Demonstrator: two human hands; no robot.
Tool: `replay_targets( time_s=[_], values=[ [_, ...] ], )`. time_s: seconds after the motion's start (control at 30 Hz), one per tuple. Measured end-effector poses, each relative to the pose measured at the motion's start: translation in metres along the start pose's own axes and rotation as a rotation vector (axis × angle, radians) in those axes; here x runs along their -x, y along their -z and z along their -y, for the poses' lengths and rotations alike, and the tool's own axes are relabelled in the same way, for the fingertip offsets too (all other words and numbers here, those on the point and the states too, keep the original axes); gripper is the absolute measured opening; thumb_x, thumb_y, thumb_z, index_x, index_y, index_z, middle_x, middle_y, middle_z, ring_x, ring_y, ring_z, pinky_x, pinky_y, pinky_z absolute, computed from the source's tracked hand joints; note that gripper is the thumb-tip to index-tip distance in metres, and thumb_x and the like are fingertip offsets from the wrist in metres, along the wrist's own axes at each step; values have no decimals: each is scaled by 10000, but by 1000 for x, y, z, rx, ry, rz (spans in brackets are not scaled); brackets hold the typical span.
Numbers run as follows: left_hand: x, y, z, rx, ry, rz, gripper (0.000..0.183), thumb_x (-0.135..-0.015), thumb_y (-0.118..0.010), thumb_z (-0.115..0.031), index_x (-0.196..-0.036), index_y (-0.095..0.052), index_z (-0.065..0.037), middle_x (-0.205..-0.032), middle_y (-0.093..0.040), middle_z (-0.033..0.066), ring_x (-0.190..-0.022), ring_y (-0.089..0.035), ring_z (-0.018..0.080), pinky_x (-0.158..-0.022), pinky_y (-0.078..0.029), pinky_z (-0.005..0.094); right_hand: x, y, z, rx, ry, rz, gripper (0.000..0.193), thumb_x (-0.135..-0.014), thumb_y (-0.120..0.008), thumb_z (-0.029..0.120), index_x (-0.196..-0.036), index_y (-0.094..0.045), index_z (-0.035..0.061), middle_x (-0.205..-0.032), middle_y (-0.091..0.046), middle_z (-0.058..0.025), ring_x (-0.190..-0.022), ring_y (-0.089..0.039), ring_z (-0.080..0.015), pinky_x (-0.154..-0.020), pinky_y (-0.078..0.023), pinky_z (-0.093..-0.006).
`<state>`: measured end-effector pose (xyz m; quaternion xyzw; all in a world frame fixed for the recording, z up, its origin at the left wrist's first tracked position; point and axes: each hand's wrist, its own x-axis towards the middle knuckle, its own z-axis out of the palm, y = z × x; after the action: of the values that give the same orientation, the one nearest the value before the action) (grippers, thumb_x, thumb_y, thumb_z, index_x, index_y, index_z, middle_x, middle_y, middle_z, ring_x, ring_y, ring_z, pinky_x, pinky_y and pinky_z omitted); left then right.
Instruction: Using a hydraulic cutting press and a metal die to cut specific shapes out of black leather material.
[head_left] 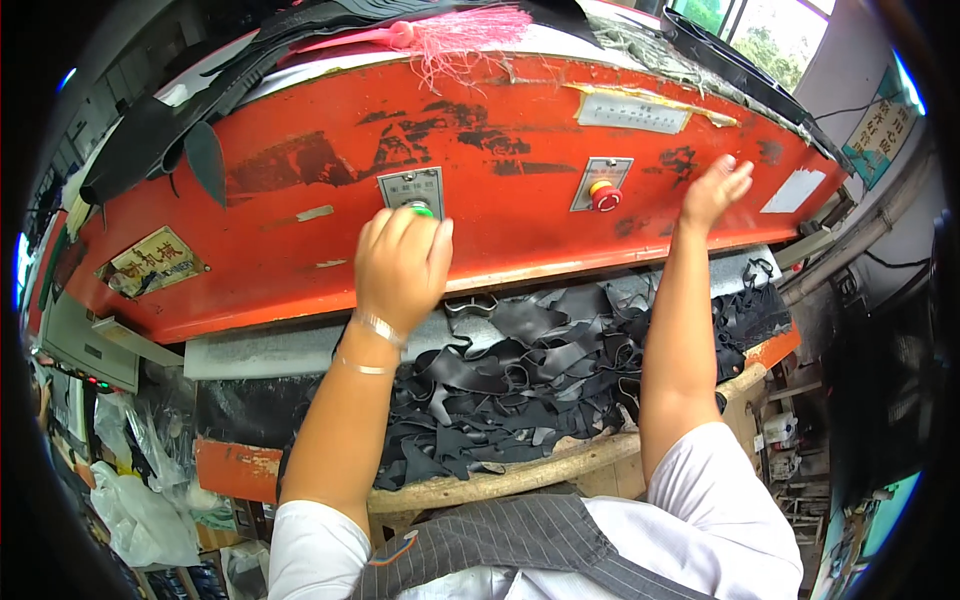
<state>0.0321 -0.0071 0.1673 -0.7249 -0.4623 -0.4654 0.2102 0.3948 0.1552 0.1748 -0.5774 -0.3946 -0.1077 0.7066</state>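
My left hand [400, 262] is at a green push button [421, 209] on a grey metal plate [412, 187], its fingers curled and closed against the button. The fingertips are hidden behind the back of the hand. My right hand [712, 193] is raised before the red machine beam [500, 215], fingers loosely stretched, holding nothing. To its left, a red emergency-stop knob [605, 197] sits on its own plate, apart from the hand. Below both arms lies a heap of black leather-like scraps [480, 400] with cut-out shapes. A metal cutting die [470, 306] shows just under the beam.
Black sheets [150, 150] and a pink fringed bundle [440, 40] lie on top of the beam. A pale cutting board [260, 352] runs beneath it. A pale curved bar [510, 483] borders the scraps nearest me. Clear plastic bags [145, 510] are at the left.
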Motion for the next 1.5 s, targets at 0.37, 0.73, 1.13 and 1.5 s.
replay_targets(
  time_s=[0.37,0.73,1.13,1.5],
  values=[
    [192,100,-61,291,575,806,201,-866,-650,-231,-820,-700,-42,-756,-618,153,-675,-609,334,-619,-498,400,201,177,19,-181,299,1349,534,-794,-756,350,-1223,-605,69,-1175,-617,-158,-1147,-548,-324,-991,-426,-412],
    [236,100,-88,23,493,554,121,-764,-703,-207,-731,-673,-95,-778,-588,71,-773,-560,301,-691,-451,415,328,222,88,-83,674,1584,344,-716,-657,130,-1043,-628,28,-945,-634,-89,-861,-606,-259,-749,-514,-348],
    [153,44,7,305,516,639,173,-858,-644,-161,-948,-687,-19,-899,-662,149,-808,-645,297,-723,-506,353,263,140,102,-224,395,1736,368,-796,-709,278,-1092,-657,66,-982,-668,-152,-921,-633,-356,-800,-520,-448],
    [107,-81,48,137,688,980,221,-840,-686,-282,-929,-622,-91,-1005,-629,129,-980,-611,350,-805,-487,447,241,17,-6,-191,-529,1280,384,-824,-720,164,-1148,-602,-6,-934,-663,-144,-890,-629,-249,-825,-494,-359]
  ],
)
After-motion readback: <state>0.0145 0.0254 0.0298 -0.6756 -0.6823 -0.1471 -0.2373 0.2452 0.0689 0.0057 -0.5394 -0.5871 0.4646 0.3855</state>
